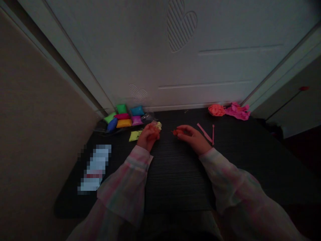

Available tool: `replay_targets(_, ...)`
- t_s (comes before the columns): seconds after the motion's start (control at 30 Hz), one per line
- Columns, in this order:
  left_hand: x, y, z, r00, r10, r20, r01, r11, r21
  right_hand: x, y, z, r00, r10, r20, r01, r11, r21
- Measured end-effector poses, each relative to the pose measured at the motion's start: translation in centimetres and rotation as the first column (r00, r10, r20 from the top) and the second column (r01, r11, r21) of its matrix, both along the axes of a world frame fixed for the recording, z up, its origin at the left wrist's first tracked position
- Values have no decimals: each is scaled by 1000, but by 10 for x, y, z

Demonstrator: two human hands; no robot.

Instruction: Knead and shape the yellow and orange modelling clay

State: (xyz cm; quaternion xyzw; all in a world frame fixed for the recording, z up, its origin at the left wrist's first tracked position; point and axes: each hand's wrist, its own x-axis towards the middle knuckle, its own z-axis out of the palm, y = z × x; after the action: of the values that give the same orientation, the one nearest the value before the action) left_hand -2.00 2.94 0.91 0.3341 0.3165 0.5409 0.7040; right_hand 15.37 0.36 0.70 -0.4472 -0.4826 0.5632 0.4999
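Observation:
My left hand (148,136) is closed around a small lump with pale yellow clay (158,126) showing at its top. Clear wrapping seems to surround it, and the fingers hide the rest. Across a short gap, my right hand (188,135) pinches a small orange-red piece of clay (175,132) between thumb and fingers. Just left of my left hand lies a yellow clay packet (134,135). To the right of my right hand are two thin pink modelling tools (204,132), one slanted and one nearly straight.
Several coloured clay packets (124,123) are heaped at the back left of the dark table (175,180). Crumpled orange material (216,109) and crumpled pink material (237,110) lie at the back right. A blurred-out pale sheet (96,169) is at left. A white panelled door (150,60) stands behind.

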Motion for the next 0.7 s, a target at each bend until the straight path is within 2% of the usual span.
replay_targets(0.17, -1, -1, 2, 1000, 9, 28, -8, 1000, -30, 0, -2, 7, 999, -17, 29, 17, 1000, 20)
replay_targets(0.4, -2, -1, 1, 999, 8, 53, -6, 999, -40, 2, -3, 6, 997, -50, 56, 46, 996, 71)
replay_targets(0.6, 0, -3, 4, 999, -27, 35, 28, 998, -51, 2, -3, 3, 955, -49, 292, 14, 993, 120)
replay_targets(0.7, 2, -3, 2, 999, -39, 0, 39, 998, -47, 0, -3, 1, 851, -40, 523, -66, 981, 183)
